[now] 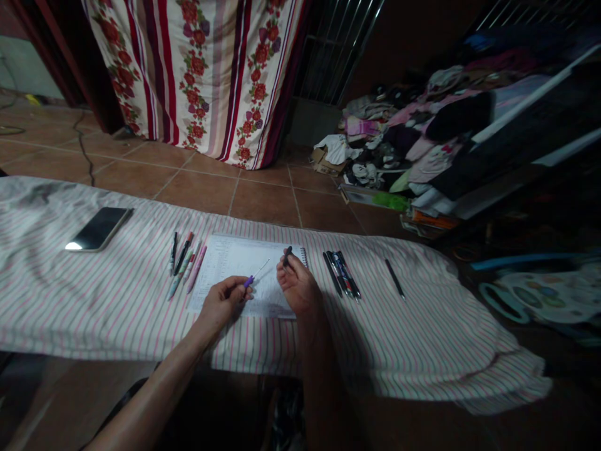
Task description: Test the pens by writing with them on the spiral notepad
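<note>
My left hand pinches a purple pen part with a thin, pale refill-like rod sticking out of it, up and to the right. In the fingers of my right hand is a short black pen part, palm turned partly up; its lower end is hidden. The two pieces are apart. Both hands are over an open spiral notebook with faint writing on its page. Several pens and markers lie left of the notebook, and several more pens lie close on its right.
A striped cloth covers the table. On it lie a phone at the left and a lone black pen at the right. Beyond are a flowered curtain, a tiled floor and a clothes heap.
</note>
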Demonstrator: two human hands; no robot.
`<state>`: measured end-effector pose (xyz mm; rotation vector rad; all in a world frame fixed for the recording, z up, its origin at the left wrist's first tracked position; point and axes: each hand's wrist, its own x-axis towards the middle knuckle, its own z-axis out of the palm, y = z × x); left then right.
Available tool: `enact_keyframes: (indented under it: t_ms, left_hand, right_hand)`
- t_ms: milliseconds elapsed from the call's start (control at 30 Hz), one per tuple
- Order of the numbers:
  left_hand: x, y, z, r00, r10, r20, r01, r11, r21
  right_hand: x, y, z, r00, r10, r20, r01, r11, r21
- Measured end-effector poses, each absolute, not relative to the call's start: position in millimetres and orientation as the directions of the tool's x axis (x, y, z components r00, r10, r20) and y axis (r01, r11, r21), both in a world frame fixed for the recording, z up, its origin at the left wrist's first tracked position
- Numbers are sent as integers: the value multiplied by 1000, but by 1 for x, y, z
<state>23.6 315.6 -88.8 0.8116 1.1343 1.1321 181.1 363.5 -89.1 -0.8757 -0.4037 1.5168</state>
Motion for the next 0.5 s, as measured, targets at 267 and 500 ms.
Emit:
enact_keyframes:
  t_ms: [267,500]
  left_hand:
    - [22,313,-92,40,951,-306,-291,305,907]
    - [18,313,-96,16,950,-312,-267,305,914]
  right_hand:
    - [164,361,-86,168,952,-255,-606,-104,-789]
    - [165,364,-91,173,964,-202,-567,-70,-821]
